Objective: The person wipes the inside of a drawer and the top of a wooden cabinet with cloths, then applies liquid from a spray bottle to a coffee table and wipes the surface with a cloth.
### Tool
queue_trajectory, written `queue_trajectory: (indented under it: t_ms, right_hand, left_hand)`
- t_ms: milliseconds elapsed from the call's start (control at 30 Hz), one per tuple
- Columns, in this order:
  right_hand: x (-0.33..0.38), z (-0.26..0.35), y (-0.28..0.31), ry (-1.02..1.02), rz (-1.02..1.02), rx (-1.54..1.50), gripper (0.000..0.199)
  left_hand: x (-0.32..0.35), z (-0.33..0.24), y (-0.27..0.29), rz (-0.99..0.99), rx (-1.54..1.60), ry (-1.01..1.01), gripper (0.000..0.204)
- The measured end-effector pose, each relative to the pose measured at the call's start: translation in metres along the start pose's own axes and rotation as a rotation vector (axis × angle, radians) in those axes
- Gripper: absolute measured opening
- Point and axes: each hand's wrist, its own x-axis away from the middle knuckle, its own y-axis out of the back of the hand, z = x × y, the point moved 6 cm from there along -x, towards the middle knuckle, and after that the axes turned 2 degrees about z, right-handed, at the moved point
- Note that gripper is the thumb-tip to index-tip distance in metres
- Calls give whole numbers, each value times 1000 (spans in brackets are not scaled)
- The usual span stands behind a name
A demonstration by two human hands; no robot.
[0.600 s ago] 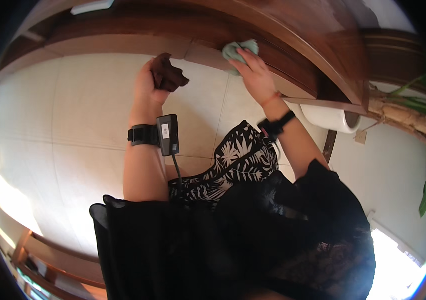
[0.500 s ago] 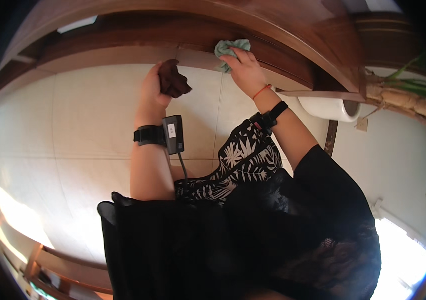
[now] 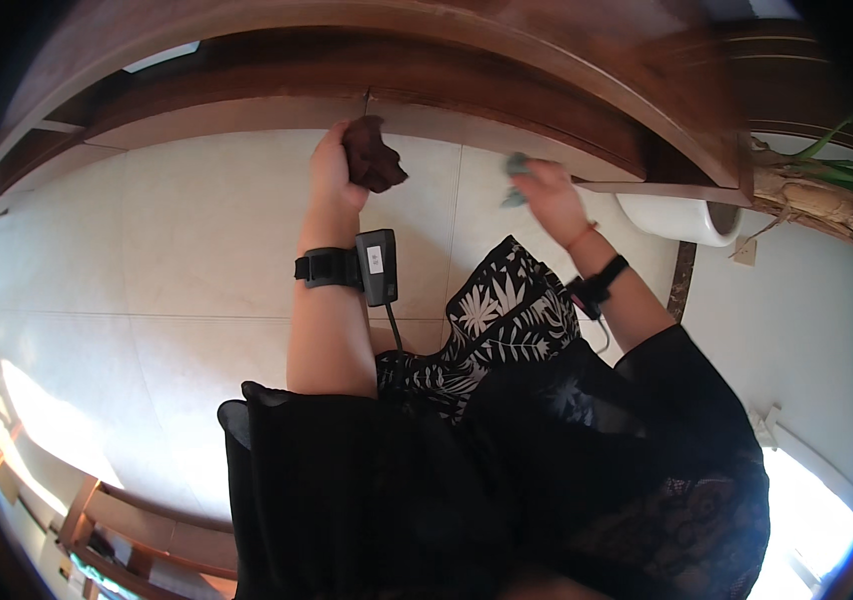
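Note:
My left hand (image 3: 339, 165) is closed around a crumpled dark brown cloth (image 3: 375, 158), held close below the edge of the wooden furniture. A green cloth (image 3: 516, 178) is in the grip of my right hand (image 3: 553, 198), which is smeared by motion; both are off the wood, over the floor. The long reddish-brown wooden furniture (image 3: 277, 75) curves across the far side, with a lower ledge that runs above both hands.
Pale tiles cover the floor (image 3: 187, 240). To the right stand a white pot (image 3: 682, 215) and a plant with a thick stem (image 3: 817, 185), near the wall (image 3: 777, 320). Another wooden piece (image 3: 147, 535) is at the lower left. Bright light falls on the floor at left.
My right hand has come off the wooden ledge with the green cloth, moving nearer and to the right. My left hand still holds the brown cloth and appears slightly farther right.

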Motion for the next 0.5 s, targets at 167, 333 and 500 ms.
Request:
queue_trajectory:
  t_ms: [167,333,500]
  right_hand:
    - [-112,95,-17,557,-114,243,18]
    - [-102,63,-81,630,28,613,20]
    - [18,-64,-99,180,426,444,18]
  left_hand:
    - [-2,-1,18,-146,51,-34,38]
    - [14,4,22,-7,46,-30,38]
    - [36,-4,8,-67,-25,-47,41]
